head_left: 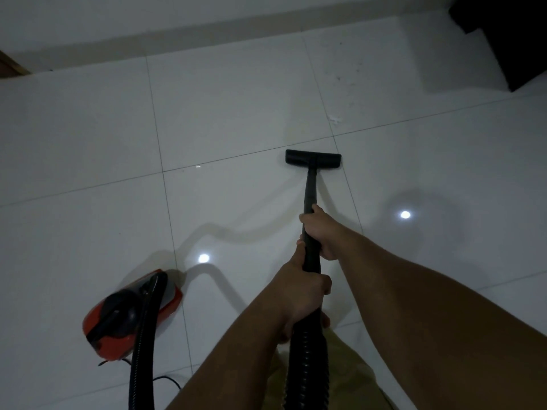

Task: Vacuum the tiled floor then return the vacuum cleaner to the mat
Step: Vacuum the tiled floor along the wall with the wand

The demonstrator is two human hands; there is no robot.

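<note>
White glossy tiled floor point(236, 113) with thin grout lines fills the view, dimly lit, with two bright ceiling-light reflections on it, one near left of centre and one to the right. A pale skirting strip point(177, 39) runs along the far wall, and a dark piece of furniture point(509, 37) occupies the far right corner; small specks of debris lie on the tile just in front of it. Both hands grip the black vacuum wand point(310, 196), one in front of the other. The right hand point(321, 232) is farther along, fingers wrapped fully round the rigid tube. The left hand point(302, 294) is nearer the body, fingers curled tight round the tube where it joins the ribbed hose point(306, 365). The wand runs away from the hands to the flat black floor nozzle point(313, 157), which rests on the tile just short of a grout line, beyond both hands. The red and black vacuum cleaner body point(124, 315) sits on the floor at near left, well apart from the left hand, with the hose arching out of its top and a thin cord trailing by its near end.
</note>
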